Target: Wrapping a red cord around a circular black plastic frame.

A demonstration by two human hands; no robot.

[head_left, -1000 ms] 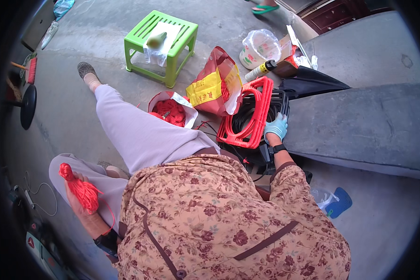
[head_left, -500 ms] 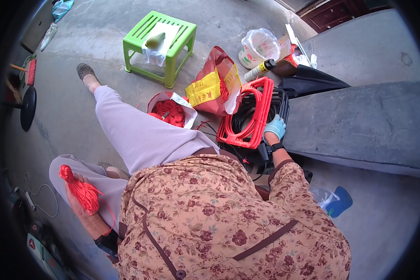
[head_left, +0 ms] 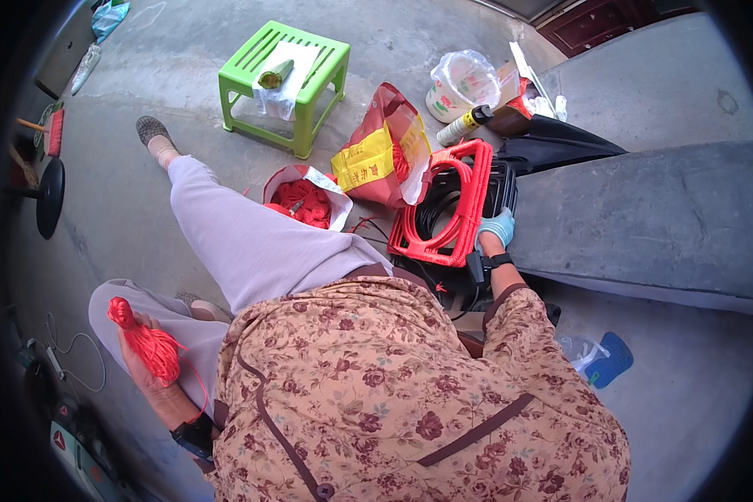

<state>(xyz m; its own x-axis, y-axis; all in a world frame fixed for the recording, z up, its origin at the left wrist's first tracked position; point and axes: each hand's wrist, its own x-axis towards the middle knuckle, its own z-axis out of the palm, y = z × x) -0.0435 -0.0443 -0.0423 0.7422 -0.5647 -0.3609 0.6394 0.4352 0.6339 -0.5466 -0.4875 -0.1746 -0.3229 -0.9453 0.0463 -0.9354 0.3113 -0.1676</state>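
My left hand [head_left: 145, 368], at the lower left above my bent leg, is closed around a hank of red cord [head_left: 151, 341]. One strand of it trails down past my wrist. On the right, my right hand [head_left: 498, 229] wears a light blue glove and is closed on the edge of a black slatted frame [head_left: 505, 186]; the fingertips are partly hidden. Directly left of that hand stands a rectangular red frame [head_left: 480, 184], with red loops [head_left: 458, 233] and black loops inside it.
An open bag of red cord [head_left: 303, 203] sits beyond my knee, beside a red and yellow bag [head_left: 375, 159]. Farther off are a green stool [head_left: 307, 94], a lined bin [head_left: 448, 102] and a spray can [head_left: 463, 125]. A grey slab [head_left: 636, 217] extends right.
My right hand has shifted slightly down and toward me along the black frame. My left hand keeps the red hank almost in place.
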